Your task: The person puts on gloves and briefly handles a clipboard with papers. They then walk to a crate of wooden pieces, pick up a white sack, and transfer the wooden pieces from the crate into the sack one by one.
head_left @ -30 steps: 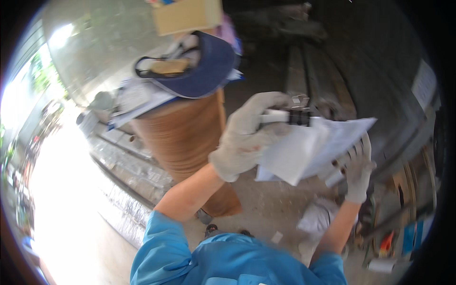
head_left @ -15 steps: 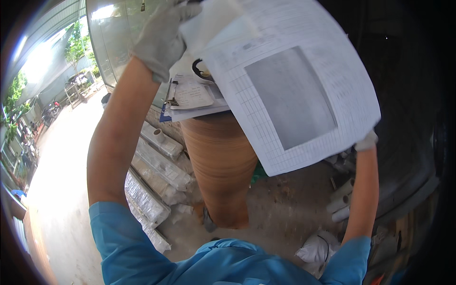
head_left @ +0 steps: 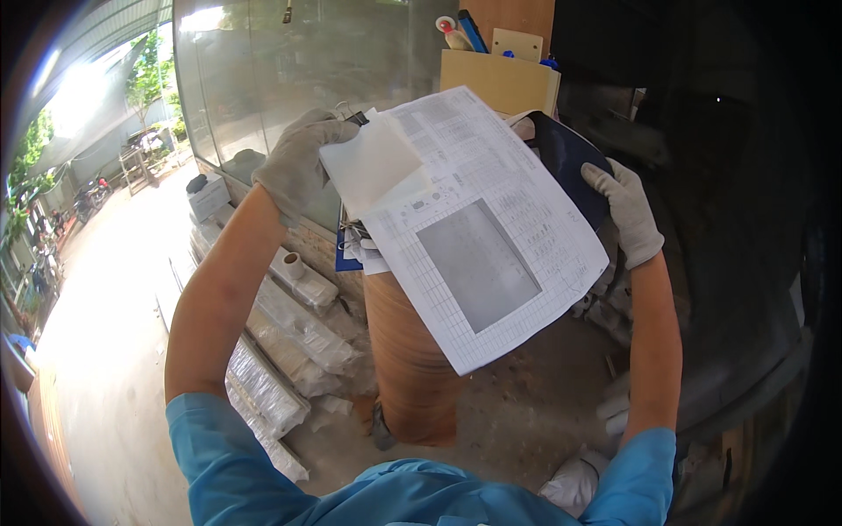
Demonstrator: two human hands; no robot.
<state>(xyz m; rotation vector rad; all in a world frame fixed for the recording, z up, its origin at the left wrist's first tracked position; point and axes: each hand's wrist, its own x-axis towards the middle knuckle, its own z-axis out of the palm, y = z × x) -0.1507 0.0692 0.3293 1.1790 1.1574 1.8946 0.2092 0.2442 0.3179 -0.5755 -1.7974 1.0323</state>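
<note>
A stack of printed sheets (head_left: 561,263) with a grey rectangle and tables on it lies tilted in front of me. My left hand (head_left: 303,162), in a grey glove, is closed on its upper left corner beside a black binder clip (head_left: 358,118). A small blank pale slip (head_left: 377,167) lies over that corner. My right hand (head_left: 630,210), also gloved, has its fingers closed on a dark navy curved item (head_left: 566,153) with a pale edge, partly behind the sheets; its kind is unclear. Below the left hand a blue clipboard (head_left: 348,254) with metal clips and papers shows, mostly covered.
A tall brown wrapped column (head_left: 408,368) stands under the papers. Plastic-wrapped long packages (head_left: 298,324) lie on the floor at left. Ahead are a beige holder (head_left: 500,79) with pens and a glass panel (head_left: 298,79). A white bag (head_left: 570,486) lies near my right arm.
The sheets have come down and nearer, uncovering the beige holder. My right hand has left the sheets' lower right corner, moved up and taken hold of the navy item.
</note>
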